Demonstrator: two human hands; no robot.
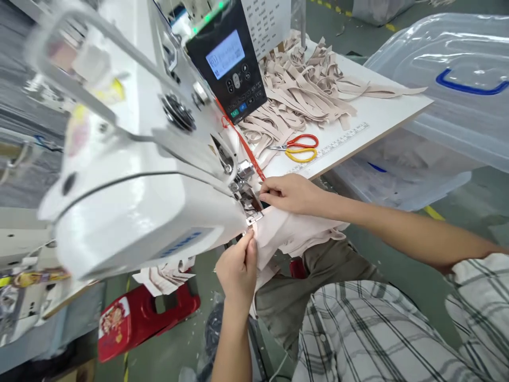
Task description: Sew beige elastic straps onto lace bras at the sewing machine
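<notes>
Pale pink fabric (274, 225) runs under the presser foot (254, 218) of a white sewing machine (131, 212) and hangs over my lap. My left hand (238, 262) pinches the fabric's edge between thumb and finger, just in front of the foot. Behind the foot, my right hand (292, 193) lies over the fabric with its fingers curled together close to the needle area. Whatever those fingertips hold is hidden. A red ribbon (250, 154) hangs down the machine to just beside the right fingertips.
Scissors with red and yellow handles (302, 148) lie on the white table (342, 135), beside a heap of beige fabric strips (306, 90). A control panel (228, 63) rises behind. Clear plastic bins (433, 122) stand at right, a red stool (147, 318) at lower left.
</notes>
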